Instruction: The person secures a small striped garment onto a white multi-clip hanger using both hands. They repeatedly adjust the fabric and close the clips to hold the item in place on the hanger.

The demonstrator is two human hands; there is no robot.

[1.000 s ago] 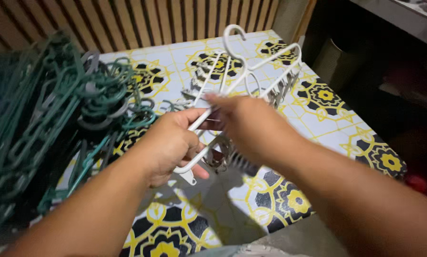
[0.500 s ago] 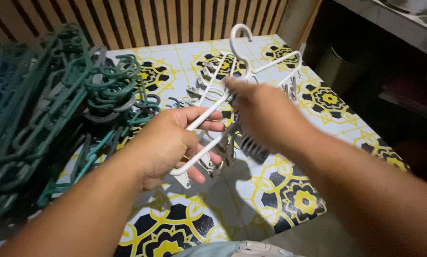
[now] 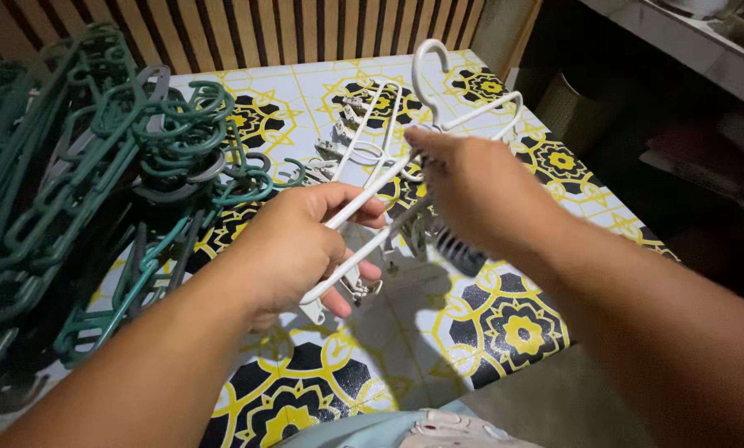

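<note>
A white plastic hanger (image 3: 405, 158) is held above a table (image 3: 504, 332) covered in a yellow, black and pale blue flower pattern. Its long axis runs on a diagonal, from the lower left near the person to the upper right, and its hook (image 3: 426, 62) points up and away towards a slatted wall (image 3: 247, 33). The hanger is thin-barred, with several rails, and small clips hang below it. The left hand (image 3: 293, 249) is closed around the near end of the bars, fingers curled over them. The right hand (image 3: 471, 191) is seen from the back, near the hanger's middle; whether its fingers grip the bars cannot be told. A tangled pile of green hangers (image 3: 98, 166) lies on the table's left side, just beside the left hand.
</note>
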